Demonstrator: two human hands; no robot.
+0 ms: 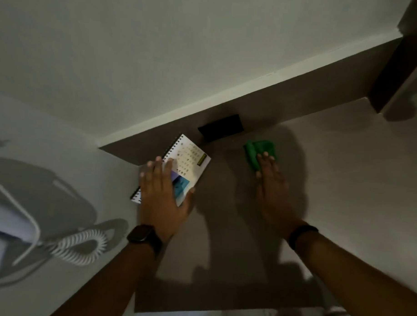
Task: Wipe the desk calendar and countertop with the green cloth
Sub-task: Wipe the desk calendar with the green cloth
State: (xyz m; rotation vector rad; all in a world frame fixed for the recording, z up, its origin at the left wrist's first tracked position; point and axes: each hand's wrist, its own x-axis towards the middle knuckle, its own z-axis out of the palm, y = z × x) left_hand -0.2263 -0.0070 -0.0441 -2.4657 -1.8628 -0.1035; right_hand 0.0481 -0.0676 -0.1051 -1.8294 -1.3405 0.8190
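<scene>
Countertop [223, 253] space at the back left corner carries the desk calendar [193, 161], which lies flat under the left hand [162, 198], its straight fingers pressing down on it. The right hand [272, 190] lies flat and open, with its fingertips on the green cloth [257, 151] near the back edge, just beside a black block [221, 127].

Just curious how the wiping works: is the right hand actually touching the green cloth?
Touching. The head view shows the right hand lying flat on the near part of the green cloth, with no gap between them.
</scene>
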